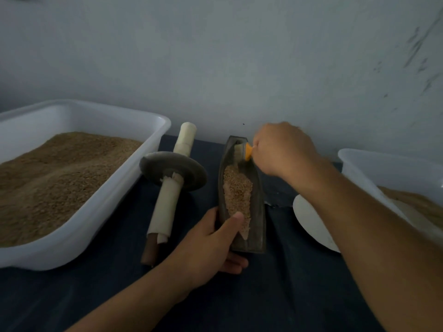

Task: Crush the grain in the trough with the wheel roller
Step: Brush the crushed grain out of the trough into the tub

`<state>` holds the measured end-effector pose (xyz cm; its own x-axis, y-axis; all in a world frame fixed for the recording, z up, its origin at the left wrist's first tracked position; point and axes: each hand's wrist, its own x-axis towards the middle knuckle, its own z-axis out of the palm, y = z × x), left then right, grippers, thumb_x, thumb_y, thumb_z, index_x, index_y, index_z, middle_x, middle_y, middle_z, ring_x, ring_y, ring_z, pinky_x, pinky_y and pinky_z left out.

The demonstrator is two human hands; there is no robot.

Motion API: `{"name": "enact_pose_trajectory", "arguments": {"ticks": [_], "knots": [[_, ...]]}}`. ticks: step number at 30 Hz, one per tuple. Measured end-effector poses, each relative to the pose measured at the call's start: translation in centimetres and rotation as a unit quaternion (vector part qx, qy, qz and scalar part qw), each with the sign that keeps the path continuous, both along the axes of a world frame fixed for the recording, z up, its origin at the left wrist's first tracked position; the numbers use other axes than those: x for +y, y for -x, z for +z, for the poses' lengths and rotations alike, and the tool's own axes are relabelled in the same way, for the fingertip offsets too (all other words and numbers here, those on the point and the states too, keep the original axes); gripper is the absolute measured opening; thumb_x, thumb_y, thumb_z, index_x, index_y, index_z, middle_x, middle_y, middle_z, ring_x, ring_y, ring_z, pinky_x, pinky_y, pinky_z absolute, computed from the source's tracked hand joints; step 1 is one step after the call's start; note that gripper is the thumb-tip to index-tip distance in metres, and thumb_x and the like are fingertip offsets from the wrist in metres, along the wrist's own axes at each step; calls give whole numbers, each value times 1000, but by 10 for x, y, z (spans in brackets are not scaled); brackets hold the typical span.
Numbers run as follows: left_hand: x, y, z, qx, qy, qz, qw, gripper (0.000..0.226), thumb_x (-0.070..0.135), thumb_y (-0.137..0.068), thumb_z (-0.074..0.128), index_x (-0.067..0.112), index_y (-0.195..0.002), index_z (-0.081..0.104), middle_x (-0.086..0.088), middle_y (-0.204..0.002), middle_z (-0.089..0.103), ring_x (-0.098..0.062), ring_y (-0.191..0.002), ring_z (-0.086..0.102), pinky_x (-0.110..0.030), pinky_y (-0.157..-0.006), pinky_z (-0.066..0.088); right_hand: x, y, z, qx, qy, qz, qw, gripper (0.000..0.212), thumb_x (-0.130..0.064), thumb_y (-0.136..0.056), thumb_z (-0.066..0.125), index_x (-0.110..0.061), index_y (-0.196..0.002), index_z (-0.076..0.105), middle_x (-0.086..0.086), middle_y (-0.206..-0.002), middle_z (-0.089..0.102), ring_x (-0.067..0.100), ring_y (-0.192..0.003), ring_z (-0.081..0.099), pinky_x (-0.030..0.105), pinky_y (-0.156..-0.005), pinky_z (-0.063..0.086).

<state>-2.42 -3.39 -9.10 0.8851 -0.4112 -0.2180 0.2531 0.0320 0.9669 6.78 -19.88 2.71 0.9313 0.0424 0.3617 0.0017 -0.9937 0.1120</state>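
**Hands at the trough, brush on the grain**

Nearest to me, my left hand point(211, 245) grips the near end of the trough point(242, 195): the thumb lies over the left rim and touches the grain point(237, 188), and the other fingers curl under the near edge. This dark, narrow trough stands on the dark cloth point(275, 295), its long side pointing away from me toward the wall point(215, 56). Inside it the grain makes a heap from the middle to the near end. At the far end my right hand point(285, 149) is curled around a small brush point(243, 152) with an orange collar; the pale bristles point left and touch the inner wall of the trough, just above the heap. The two hands are well apart, one at each end.

Just left of the trough the roller point(172, 173) lies on the cloth, its grey wheel tilted and its pale handle running toward the wall; no hand touches it. Further left a white tub point(79, 226) holds much grain. Right of the trough, partly under my right arm, lies a white plate point(309, 221), and beyond it stands a second tub point(374, 164) with some grain.
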Motion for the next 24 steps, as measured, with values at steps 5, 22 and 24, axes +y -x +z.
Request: {"name": "enact_pose_trajectory", "arguments": {"ticks": [5,22,24], "knots": [[0,0,3,22,16,-5,1000,46,59,-91,54,27,-124,53,-6,-98,75,-33,-83,73,-40,-71,59,0,11,-35,50,6,25,998,23,-13,-89,52,-16,-66,53,2,-67,52,14,-52,40,24,-45,23],[-1,4,0,9,22,4,1000,50,61,-97,36,25,-120,62,-8,-100,75,-31,-85,73,-37,-72,59,-2,160,59,106,-1,99,989,21,-42,-79,52,-40,-71,71,-40,-64,54,2,-45,52,27,-49,49],[-1,4,-1,7,21,-1,1000,51,61,-97,35,24,-120,63,-8,-99,75,-31,-85,73,-37,-72,59,3,162,57,107,13,110,988,22,-41,-80,52,-39,-70,72,-22,-59,59,3,-45,51,24,-46,43]]}}
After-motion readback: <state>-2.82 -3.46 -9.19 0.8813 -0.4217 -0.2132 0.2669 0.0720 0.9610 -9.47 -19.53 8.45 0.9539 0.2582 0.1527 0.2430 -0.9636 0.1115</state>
